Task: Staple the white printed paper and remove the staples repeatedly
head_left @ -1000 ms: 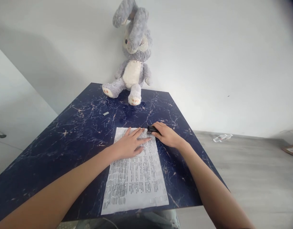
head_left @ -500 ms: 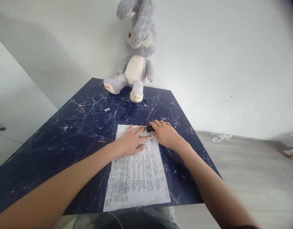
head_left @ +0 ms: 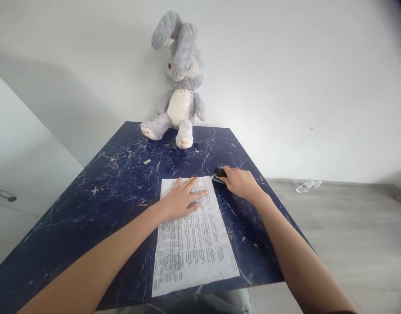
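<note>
The left hand (head_left: 182, 199) lay flat, fingers spread, on the upper part of a white printed paper sheet (head_left: 194, 233) covered in dense black text. That sheet rested on a dark blue marble-patterned tabletop (head_left: 105, 192), its near edge close to the table's front edge.

The right hand (head_left: 241, 183) was curled over a small black stapler (head_left: 219, 174), fingers wrapped around its rear so that only the front end showed (how tightly it was gripped could not be told). The stapler sat on the tabletop just beside the sheet's top right corner, apart from the paper.

At the far edge of the table a grey plush rabbit with a cream belly (head_left: 179, 93) sat propped against the white wall. A small pale strip (head_left: 147, 162) lay on the tabletop between the rabbit and the sheet, towards the left. On the grey floor at the right, near the wall, lay a clear plastic bottle (head_left: 307, 186).
</note>
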Demonstrator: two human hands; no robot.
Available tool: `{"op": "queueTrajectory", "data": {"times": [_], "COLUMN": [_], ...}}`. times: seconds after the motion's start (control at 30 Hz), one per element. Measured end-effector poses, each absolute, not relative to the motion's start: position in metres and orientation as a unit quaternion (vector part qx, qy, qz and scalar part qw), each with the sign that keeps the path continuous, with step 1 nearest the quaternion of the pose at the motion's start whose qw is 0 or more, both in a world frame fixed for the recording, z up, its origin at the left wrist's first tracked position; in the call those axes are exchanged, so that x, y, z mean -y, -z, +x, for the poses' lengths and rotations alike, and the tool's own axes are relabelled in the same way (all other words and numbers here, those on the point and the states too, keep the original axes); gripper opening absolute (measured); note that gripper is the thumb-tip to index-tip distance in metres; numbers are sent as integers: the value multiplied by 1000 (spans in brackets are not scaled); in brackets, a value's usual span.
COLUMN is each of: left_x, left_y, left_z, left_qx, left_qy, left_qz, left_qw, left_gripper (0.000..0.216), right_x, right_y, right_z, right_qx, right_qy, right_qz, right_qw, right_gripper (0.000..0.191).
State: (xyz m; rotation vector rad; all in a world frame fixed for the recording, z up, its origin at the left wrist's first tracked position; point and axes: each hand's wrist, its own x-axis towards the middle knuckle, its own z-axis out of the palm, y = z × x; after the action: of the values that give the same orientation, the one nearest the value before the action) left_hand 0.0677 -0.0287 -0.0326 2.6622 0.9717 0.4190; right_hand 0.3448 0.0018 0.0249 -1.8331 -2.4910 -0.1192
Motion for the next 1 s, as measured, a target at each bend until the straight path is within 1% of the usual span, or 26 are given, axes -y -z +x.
{"op": "queueTrajectory", "data": {"times": [0.07, 0.1, 0.13, 0.2, 0.27, 0.33, 0.43, 0.47, 0.53, 0.67, 0.77, 0.87, 1.0], "left_x": [27, 27, 27, 29, 29, 25, 11, 6, -1, -4, -4, -3, -2], "left_y": [28, 25, 20, 12, 10, 15, 31, 36, 43, 46, 46, 46, 45], "left_z": [67, 67, 67, 65, 64, 63, 60, 60, 59, 60, 61, 61, 61], "left_qx": [-330, -339, -360, -423, -473, -489, -484, -481, -475, -473, -470, -470, -471], "left_qy": [-201, -253, -319, -464, -564, -608, -620, -616, -609, -606, -612, -608, -605], "left_qz": [913, 897, 868, 766, 650, 570, 501, 485, 461, 451, 446, 452, 451], "left_qw": [131, 127, 125, 137, 186, 257, 361, 393, 437, 453, 453, 453, 457], "left_gripper": [42, 35, 28, 26, 29, 27, 26, 29, 37, 48, 48, 49, 48], "right_x": [-5, -5, -3, 4, 16, 25, 28, 25, 17, 2, -2, 0, 3], "right_y": [-24, -24, -25, -24, -21, -15, -6, -5, -4, -5, -4, -2, -5], "right_z": [345, 342, 336, 319, 295, 274, 258, 259, 270, 303, 314, 313, 311], "right_qx": [762, 748, 741, 748, 775, 807, 842, 851, 857, 800, 733, 688, 694], "right_qy": [47, 39, 19, -51, -119, -144, -167, -197, -296, -521, -625, -668, -652], "right_qz": [-640, -651, -650, -616, -561, -513, -455, -424, -348, -223, -193, -207, -230], "right_qw": [81, 124, 169, 241, 266, 253, 237, 238, 238, 197, 186, 193, 202], "right_gripper": [20, 20, 20, 21, 20, 18, 19, 22, 31, 50, 61, 65, 61]}}
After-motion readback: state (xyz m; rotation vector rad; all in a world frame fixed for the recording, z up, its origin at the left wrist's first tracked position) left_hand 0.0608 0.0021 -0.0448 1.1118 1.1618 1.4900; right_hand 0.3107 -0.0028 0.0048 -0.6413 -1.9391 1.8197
